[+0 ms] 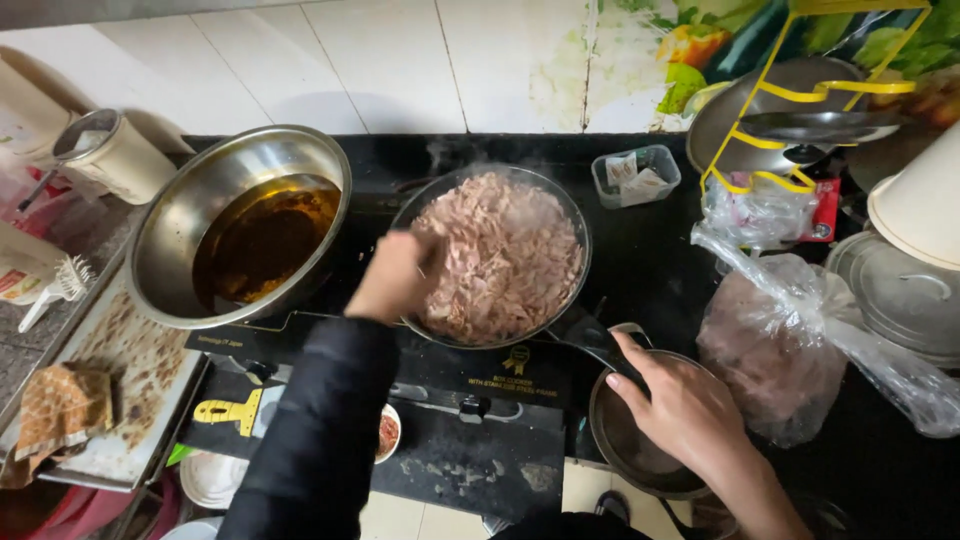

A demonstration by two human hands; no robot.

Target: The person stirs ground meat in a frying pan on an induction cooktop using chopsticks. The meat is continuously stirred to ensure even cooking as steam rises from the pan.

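At the stove's centre, the left hand (pixel 397 277) closes on a utensil at nine o'clock of the pan of shredded meat (pixel 497 255), mid-stir; the right hand (pixel 680 405) grips the pan handle (pixel 600 345) at five o'clock; turning the meat evenly likely comes next.

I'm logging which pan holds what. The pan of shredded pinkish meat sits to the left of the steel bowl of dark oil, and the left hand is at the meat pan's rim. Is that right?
Not quite. The head view shows the pan of shredded meat to the right of the steel bowl of dark oil, not the left. The left hand is indeed at that pan's rim.
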